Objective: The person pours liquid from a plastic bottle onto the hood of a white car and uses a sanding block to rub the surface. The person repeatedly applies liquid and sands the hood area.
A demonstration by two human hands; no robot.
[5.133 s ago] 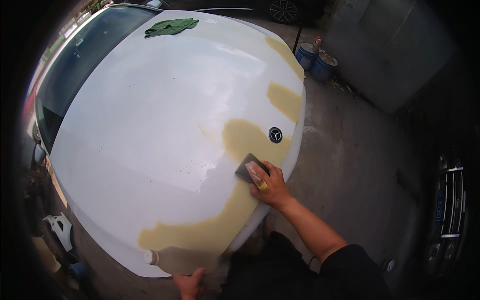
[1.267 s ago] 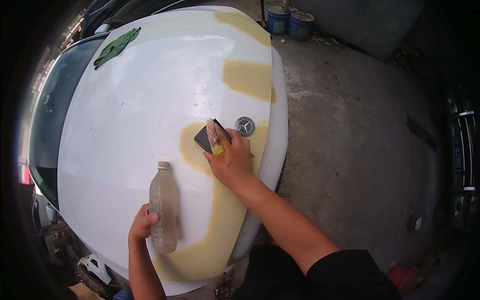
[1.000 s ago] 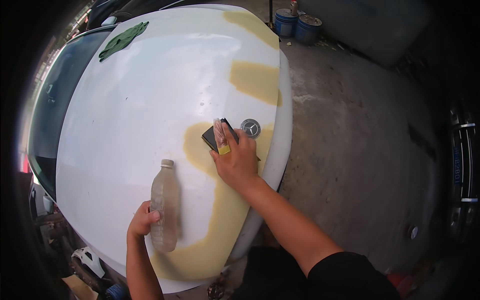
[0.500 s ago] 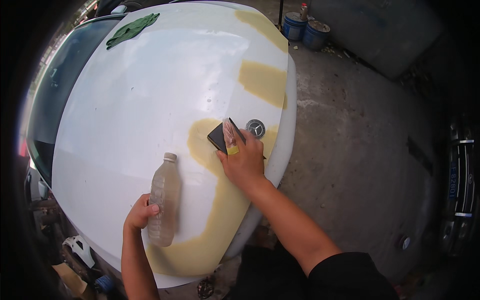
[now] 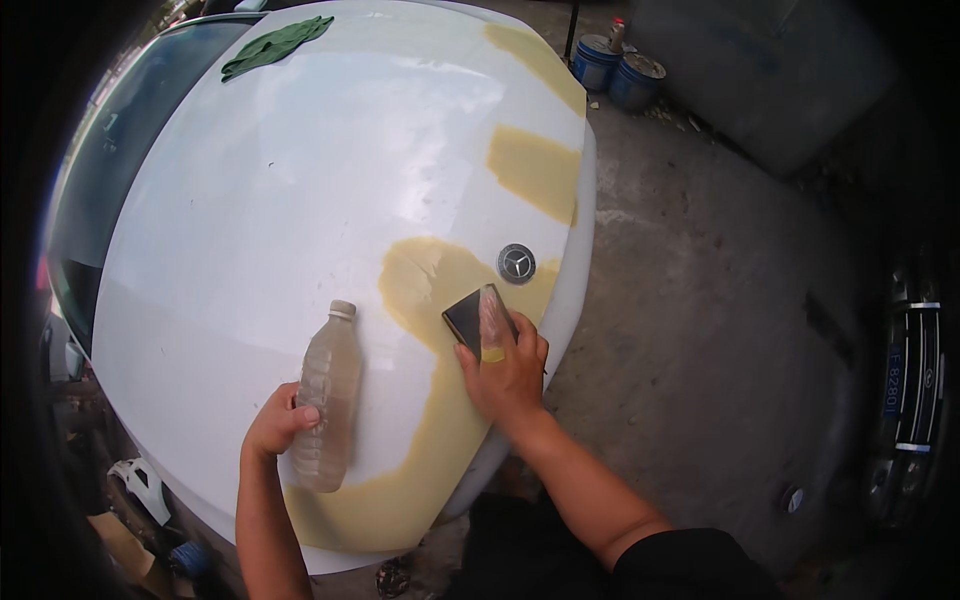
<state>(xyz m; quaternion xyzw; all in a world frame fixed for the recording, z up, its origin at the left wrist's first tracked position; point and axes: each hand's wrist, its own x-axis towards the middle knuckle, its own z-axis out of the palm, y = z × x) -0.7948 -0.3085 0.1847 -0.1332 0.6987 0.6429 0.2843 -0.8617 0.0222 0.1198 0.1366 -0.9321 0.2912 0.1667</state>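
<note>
In my left hand [image 5: 275, 420] is a clear plastic bottle [image 5: 335, 375] of cloudy liquid, tilted slightly, with a pale cap. The hand wraps round its side above the white car hood [image 5: 250, 230]. My right hand [image 5: 508, 385] grips a dark sanding block [image 5: 464, 318], pressed flat on a yellowish filler patch [image 5: 420, 275]. One finger of that hand wears a clear plastic wrap [image 5: 489, 315] with a yellow band. The block's underside is hidden. Just beyond it sits a round metal emblem [image 5: 517, 263].
Other filler patches [image 5: 535, 172] run along the hood's front edge. A green cloth [image 5: 277, 48] lies near the windshield [image 5: 130, 140]. Two blue buckets [image 5: 636, 82] stand on the concrete floor at the far right. Another car's front [image 5: 912, 385] shows at the right edge.
My right hand has drawn the sanding block nearer to me and slightly right, away from the emblem. My left hand keeps the bottle in nearly the same place. The view has shifted slightly.
</note>
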